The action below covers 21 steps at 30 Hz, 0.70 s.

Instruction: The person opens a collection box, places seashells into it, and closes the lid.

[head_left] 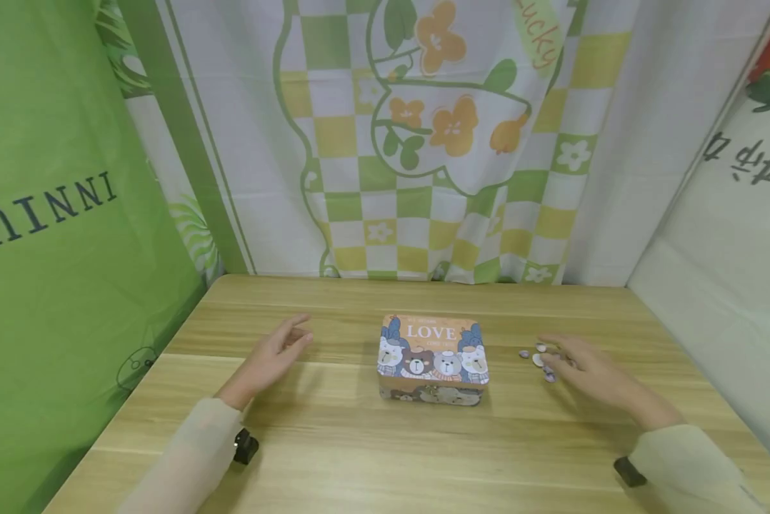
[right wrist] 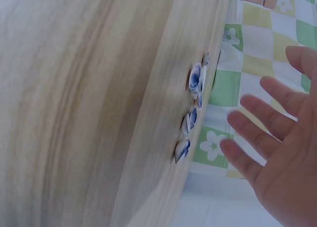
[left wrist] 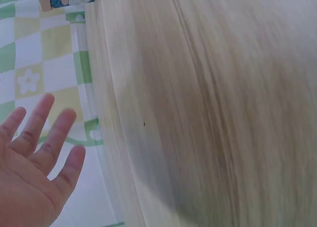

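I see small white-and-purple curved shells (head_left: 538, 360) on the pale wood-grain table (head_left: 333, 450), just left of and partly under the right hand (head_left: 587, 370); it's nearer, fingers extended, empty. The left hand (head_left: 271, 362): empty, fingers loosely extended, beyond the rectangular orange bear-print box (head_left: 433, 351).

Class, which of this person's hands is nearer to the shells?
The right. The right hand is close by the shells, its fingers overlapping some in the head view. The left hand is farther off, beyond the box.
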Tool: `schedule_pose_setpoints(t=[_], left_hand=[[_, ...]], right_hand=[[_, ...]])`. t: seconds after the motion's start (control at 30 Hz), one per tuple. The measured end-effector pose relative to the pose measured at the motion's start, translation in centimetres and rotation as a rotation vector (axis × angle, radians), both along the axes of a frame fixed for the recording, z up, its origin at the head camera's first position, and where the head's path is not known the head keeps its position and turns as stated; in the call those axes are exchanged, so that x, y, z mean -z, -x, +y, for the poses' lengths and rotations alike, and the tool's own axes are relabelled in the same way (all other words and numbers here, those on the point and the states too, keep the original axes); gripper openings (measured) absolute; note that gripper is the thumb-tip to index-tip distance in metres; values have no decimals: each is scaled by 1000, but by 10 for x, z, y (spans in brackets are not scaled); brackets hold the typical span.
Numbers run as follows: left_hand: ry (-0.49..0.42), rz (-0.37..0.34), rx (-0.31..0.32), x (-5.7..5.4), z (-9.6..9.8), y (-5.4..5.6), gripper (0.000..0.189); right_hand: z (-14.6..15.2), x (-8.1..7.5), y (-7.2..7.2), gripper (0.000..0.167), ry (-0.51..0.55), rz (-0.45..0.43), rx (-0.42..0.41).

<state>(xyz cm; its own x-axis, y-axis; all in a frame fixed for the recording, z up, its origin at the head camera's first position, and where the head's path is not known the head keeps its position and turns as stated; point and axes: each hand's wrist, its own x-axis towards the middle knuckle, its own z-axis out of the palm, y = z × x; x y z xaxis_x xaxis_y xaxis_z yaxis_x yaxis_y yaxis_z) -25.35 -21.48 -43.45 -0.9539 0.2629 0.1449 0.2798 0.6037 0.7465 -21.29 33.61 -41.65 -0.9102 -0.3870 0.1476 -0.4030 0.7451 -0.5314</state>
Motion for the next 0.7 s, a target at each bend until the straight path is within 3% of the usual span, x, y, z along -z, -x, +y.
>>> schedule_pose_setpoints(t=[0.23, 0.47, 0.57, 0.7], left_hand=[[-47, -7, 43, 2, 10, 2, 43], [-170, -99, 213, 6, 29, 3, 41], [-171, -131, 243, 8, 40, 2, 43], [-156, -121, 291, 7, 56, 1, 41]], right_hand=[[-6, -1, 1, 41, 8, 10, -28], [-16, -1, 0, 29, -37, 38, -45], [-22, -2, -1, 27, -50, 36, -65], [-30, -6, -5, 26, -52, -3, -74]])
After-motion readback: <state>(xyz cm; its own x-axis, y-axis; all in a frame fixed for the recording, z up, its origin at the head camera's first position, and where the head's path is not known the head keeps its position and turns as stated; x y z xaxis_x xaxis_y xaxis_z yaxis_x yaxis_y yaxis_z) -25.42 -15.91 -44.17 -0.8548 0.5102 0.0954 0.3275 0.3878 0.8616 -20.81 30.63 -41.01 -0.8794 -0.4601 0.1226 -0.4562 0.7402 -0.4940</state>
